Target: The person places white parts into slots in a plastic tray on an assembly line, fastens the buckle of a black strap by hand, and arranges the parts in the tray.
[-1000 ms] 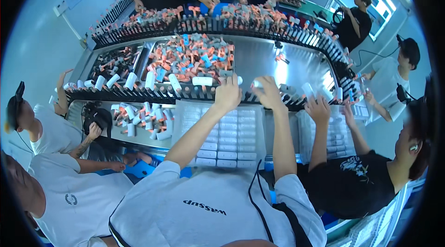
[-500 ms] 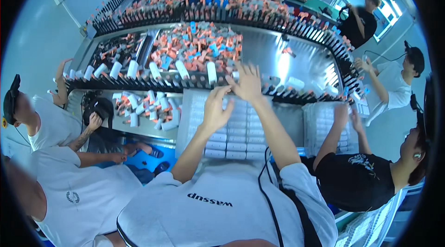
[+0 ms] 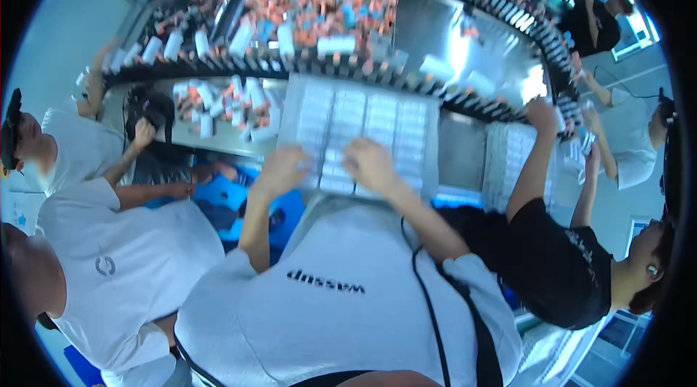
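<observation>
From my remote seat, the left hand (image 3: 283,171) sits half-curled at the near-left corner of a translucent plastic tray (image 3: 288,115) of rounded white blocks (image 3: 314,107), the right hand (image 3: 369,164) over its near rows, perhaps steadying; blur hides whether either grips. The tray lies along the steel desk's (image 3: 463,147) near edge; beyond, a black slatted conveyor (image 3: 239,67) bars reach to heaped orange-and-grey pieces (image 3: 356,9).

Your left hand (image 3: 285,170) is at the near-left corner of the pale tray (image 3: 430,151); your right hand (image 3: 369,164) is over its white pieces (image 3: 313,115), contact unclear. Beyond, a black slatted track (image 3: 250,65) fronts a heap of mostly orange parts (image 3: 337,8).
</observation>
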Demonstrator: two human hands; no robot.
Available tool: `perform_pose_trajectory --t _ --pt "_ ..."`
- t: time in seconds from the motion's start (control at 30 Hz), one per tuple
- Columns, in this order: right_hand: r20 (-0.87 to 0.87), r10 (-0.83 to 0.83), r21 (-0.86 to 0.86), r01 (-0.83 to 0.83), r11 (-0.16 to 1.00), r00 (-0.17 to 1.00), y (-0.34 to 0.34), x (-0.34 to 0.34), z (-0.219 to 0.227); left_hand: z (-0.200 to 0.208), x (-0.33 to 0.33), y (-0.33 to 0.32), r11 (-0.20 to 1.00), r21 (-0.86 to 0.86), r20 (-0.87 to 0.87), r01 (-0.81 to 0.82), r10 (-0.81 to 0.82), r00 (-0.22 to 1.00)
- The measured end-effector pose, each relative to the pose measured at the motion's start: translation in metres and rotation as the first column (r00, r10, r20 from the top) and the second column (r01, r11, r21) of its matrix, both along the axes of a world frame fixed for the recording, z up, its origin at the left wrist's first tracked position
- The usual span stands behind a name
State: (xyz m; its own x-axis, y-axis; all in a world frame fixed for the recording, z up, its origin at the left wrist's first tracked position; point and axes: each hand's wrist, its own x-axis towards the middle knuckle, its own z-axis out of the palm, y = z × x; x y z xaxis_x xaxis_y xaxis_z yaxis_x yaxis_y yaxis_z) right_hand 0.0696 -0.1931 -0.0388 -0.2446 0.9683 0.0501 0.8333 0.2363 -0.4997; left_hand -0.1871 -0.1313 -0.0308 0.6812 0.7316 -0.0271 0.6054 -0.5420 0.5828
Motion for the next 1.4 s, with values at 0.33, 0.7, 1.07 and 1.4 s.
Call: perform_pose_trajectory --t 0.33,0.7,1.07,1.4 --pt "-0.032 -0.105 0.141 0.108 0.984 0.994 -0.026 -0.006 -0.013 -0.002 0.005 -0.042 0.999 -0.037 -0.076 -0.002 -0.001 0.997" --pt "-0.779 -0.259 -0.082 0.317 0.945 0.571 -0.022 0.026 -0.013 0.023 0.015 -0.037 0.999 -0.031 -0.109 0.032 -0.035 0.993" --pt "-0.854 -0.438 -0.320 0.379 0.868 0.280 -0.053 0.063 -0.007 0.008 0.089 -0.021 0.863 -0.491 0.430 -0.116 0.356 0.830" --pt "-0.901 -0.425 -0.297 0.597 0.745 0.083 -0.073 0.112 -0.015 0.043 0.209 -0.043 0.745 -0.618 0.532 0.250 0.162 0.831"
